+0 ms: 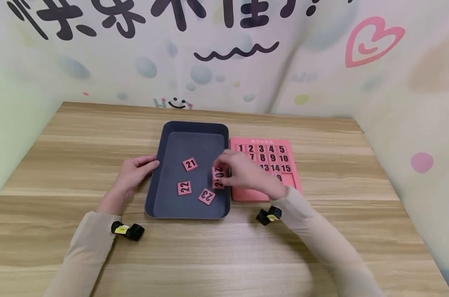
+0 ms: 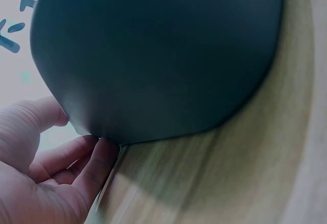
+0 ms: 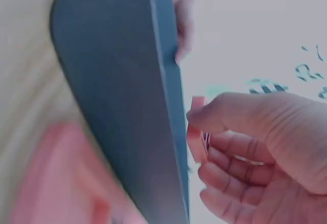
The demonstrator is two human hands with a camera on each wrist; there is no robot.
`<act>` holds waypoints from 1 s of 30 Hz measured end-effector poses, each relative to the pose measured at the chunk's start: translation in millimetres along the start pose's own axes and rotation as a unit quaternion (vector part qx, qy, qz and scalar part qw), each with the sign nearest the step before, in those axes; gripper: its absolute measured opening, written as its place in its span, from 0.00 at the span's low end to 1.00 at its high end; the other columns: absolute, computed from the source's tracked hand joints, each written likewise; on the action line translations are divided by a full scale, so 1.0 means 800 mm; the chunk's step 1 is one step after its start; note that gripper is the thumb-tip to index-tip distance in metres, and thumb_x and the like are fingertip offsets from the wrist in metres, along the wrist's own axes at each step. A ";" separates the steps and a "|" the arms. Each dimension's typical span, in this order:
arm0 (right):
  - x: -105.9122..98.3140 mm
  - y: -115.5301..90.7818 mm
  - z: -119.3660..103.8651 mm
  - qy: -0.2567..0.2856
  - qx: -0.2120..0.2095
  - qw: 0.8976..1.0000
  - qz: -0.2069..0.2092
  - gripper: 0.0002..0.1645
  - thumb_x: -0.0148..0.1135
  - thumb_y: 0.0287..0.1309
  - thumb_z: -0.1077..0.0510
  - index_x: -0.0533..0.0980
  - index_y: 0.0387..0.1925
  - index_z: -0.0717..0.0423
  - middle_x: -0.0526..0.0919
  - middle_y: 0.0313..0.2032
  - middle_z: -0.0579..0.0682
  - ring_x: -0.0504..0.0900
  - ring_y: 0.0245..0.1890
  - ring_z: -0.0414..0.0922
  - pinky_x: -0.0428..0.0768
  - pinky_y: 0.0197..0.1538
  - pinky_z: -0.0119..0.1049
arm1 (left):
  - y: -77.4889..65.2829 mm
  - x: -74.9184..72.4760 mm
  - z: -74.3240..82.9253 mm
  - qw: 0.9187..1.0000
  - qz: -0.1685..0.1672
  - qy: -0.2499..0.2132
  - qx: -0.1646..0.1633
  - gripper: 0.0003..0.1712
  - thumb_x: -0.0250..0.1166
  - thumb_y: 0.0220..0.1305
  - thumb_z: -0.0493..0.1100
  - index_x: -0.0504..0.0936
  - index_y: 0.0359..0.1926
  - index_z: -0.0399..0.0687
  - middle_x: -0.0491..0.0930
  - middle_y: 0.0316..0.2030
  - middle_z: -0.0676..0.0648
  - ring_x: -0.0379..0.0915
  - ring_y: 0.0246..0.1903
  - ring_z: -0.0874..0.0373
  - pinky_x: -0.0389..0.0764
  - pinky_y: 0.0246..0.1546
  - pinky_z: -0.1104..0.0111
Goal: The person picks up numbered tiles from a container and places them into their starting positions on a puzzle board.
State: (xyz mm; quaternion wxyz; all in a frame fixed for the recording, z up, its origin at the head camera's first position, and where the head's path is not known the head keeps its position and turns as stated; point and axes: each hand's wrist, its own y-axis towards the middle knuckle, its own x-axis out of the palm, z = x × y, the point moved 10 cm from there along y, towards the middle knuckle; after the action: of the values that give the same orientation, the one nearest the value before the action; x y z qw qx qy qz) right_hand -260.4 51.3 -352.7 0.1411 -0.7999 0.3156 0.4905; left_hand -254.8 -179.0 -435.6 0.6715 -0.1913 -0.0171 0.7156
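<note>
My left hand holds the left rim of a dark blue tray; in the left wrist view its thumb and fingertips meet the tray's edge. Over the tray's right side, my right hand pinches a pink number tile marked 20 between thumb and fingers. Directly below it shows another tile, partly hidden by the thumb. Loose in the tray lie tile 21, tile 22 and tile 23, turned different ways. The right wrist view shows the pinched tile edge-on.
Against the tray's right side lies a pink number puzzle board with rows of numbered tiles, partly covered by my right hand and wrist. Both rest on a wood-grain table. A printed wall cloth stands behind the table's far edge.
</note>
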 end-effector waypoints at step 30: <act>-0.046 -0.137 0.143 -0.005 0.104 0.994 0.031 0.18 0.70 0.39 0.72 0.79 0.38 0.61 0.78 0.35 0.52 0.72 0.33 0.46 0.74 0.36 0.40 | 0.000 -0.001 0.000 1.000 0.000 0.017 -0.001 0.29 0.59 0.65 0.46 0.69 0.62 0.33 0.68 0.60 0.35 0.68 0.40 0.74 0.73 0.39 0.83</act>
State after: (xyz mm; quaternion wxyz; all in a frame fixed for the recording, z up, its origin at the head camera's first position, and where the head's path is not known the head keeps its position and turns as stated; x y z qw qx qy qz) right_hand -281.1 209.7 -384.4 0.2095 -0.7684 0.3886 0.4633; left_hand -254.9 -180.0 -435.4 0.6714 -0.2036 -0.0064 0.7125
